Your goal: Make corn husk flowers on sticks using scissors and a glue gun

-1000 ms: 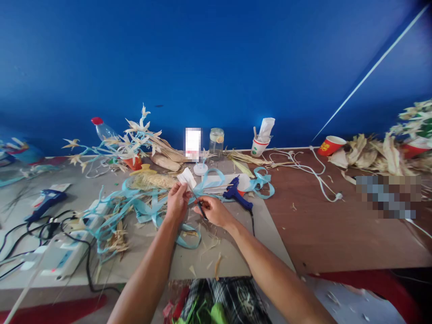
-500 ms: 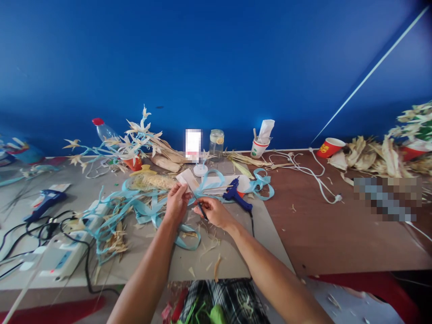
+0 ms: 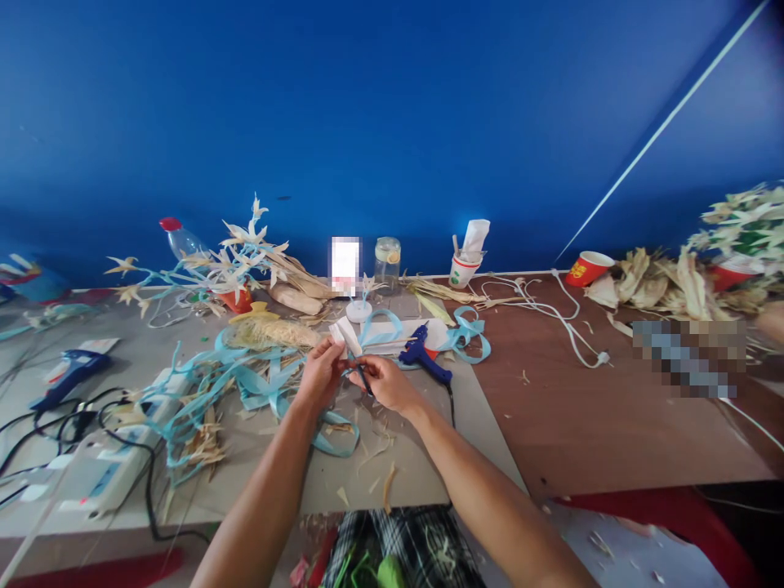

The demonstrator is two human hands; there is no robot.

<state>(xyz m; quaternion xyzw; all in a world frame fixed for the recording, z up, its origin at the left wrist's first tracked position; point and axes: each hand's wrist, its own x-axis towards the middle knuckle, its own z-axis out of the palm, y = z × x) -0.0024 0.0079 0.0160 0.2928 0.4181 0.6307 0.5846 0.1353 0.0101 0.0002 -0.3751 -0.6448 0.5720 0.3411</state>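
Note:
My left hand (image 3: 322, 371) pinches a pale, flat piece of corn husk (image 3: 345, 333) over the middle of the table. My right hand (image 3: 387, 382) is closed round dark-handled scissors (image 3: 365, 379), whose blades point up at the husk's right side. Whether the blades touch the husk is too small to tell. Just beyond my hands, a small husk flower stands in a round white base (image 3: 358, 311). A blue glue gun (image 3: 422, 355) lies right of my right hand. Light-blue ribbon (image 3: 260, 388) is tangled left of my left hand.
At left are a white power strip (image 3: 119, 474) with black cords and another blue glue gun (image 3: 70, 376). A glass jar (image 3: 387, 263) and paper cup (image 3: 465, 269) stand by the wall. Dried husks (image 3: 661, 282) lie at right, near another person's hand (image 3: 772, 321).
The husk piece in my left hand has turned and now looks narrower and creased. The whole view has shifted slightly, and another person's hand has appeared at the right edge.

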